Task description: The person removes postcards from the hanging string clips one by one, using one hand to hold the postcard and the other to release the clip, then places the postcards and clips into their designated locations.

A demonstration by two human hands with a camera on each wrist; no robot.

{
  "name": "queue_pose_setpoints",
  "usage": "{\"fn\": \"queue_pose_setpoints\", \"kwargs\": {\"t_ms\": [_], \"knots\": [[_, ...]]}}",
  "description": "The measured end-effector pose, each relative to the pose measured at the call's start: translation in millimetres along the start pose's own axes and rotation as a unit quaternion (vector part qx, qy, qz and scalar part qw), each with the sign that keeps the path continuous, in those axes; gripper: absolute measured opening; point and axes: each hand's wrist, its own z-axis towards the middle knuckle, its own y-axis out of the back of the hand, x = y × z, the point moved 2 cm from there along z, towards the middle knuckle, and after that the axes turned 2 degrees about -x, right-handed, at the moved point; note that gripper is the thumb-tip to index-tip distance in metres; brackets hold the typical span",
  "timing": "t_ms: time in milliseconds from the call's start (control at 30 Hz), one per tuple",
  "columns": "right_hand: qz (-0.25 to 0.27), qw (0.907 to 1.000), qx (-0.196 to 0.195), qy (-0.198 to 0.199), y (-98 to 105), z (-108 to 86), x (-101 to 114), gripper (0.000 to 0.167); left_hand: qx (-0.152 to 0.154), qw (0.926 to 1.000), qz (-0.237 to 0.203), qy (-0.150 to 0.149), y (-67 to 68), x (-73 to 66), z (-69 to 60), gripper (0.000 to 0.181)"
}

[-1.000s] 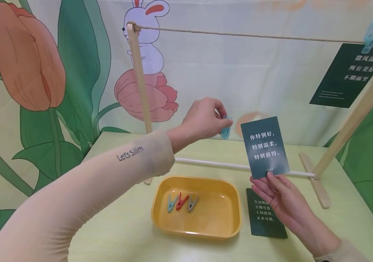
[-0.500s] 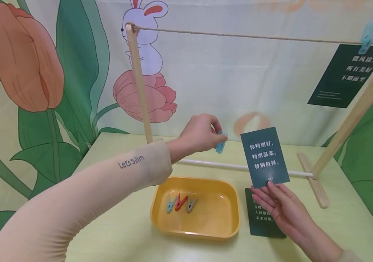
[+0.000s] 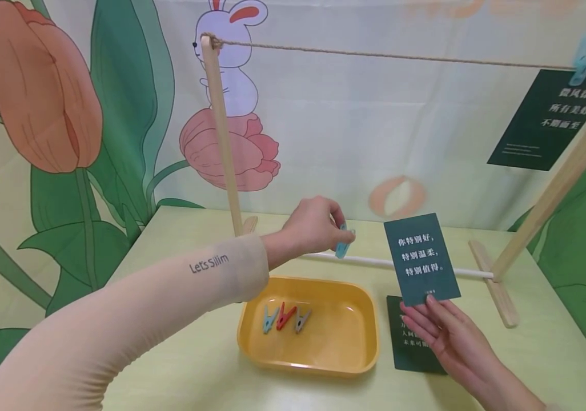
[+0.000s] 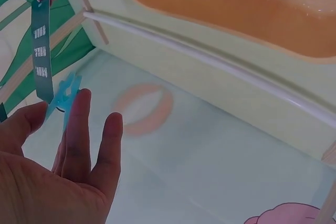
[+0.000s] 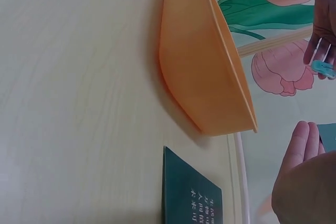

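Note:
My left hand [image 3: 316, 227] pinches a light blue clothespin [image 3: 343, 242] between thumb and fingers, above the back of the tray. In the left wrist view the clothespin [image 4: 65, 96] sits between thumb and fingertips of the left hand [image 4: 63, 166]. My right hand [image 3: 460, 342] grips a dark green card [image 3: 421, 260] by its lower edge, thumb in front and fingers behind, white writing facing me. Below it another green card [image 3: 416, 348] lies on the table, partly covered by that hand. A gap separates the clothespin from the held card.
A yellow tray [image 3: 324, 357] holds a blue, a red and a grey clothespin [image 3: 301, 319]. Behind it, a string [image 3: 375, 55] runs between wooden posts [image 3: 223, 137], with a green card [image 3: 534, 131] clipped at the right by a blue clothespin [image 3: 583, 60]. A white rod [image 3: 370, 261] joins the posts low down.
Both hands have moved down, the left with its clothespin and the right with its card. The left hand has also shifted slightly left. Both grips look the same.

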Motion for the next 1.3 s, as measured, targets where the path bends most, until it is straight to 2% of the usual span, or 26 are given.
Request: {"fn": "queue_pose_setpoints", "kwargs": {"t_ms": [367, 700, 1000, 1300], "knots": [[0.028, 0.9989, -0.020, -0.032, 14.9, -2.2, -8.6, 0.028, 0.028, 0.9987, -0.009, 0.042, -14.8, 14.2, -6.6, 0.026], [0.004, 0.9982, -0.035, -0.048, 24.3, -2.4, -20.0, 0.034, 0.035, 0.9979, -0.006, 0.053, -25.2, 26.2, -13.9, 0.028], [0.023, 0.9973, -0.042, -0.056, 31.9, -5.3, -26.8, 0.024, 0.052, 0.9965, -0.025, 0.060, -37.2, 38.4, -20.5, 0.028], [0.023, 0.9964, -0.052, -0.063, 35.9, -4.6, -30.8, 0.027, 0.062, 0.9953, -0.028, 0.068, -50.4, 46.5, -25.4, 0.027]]}}
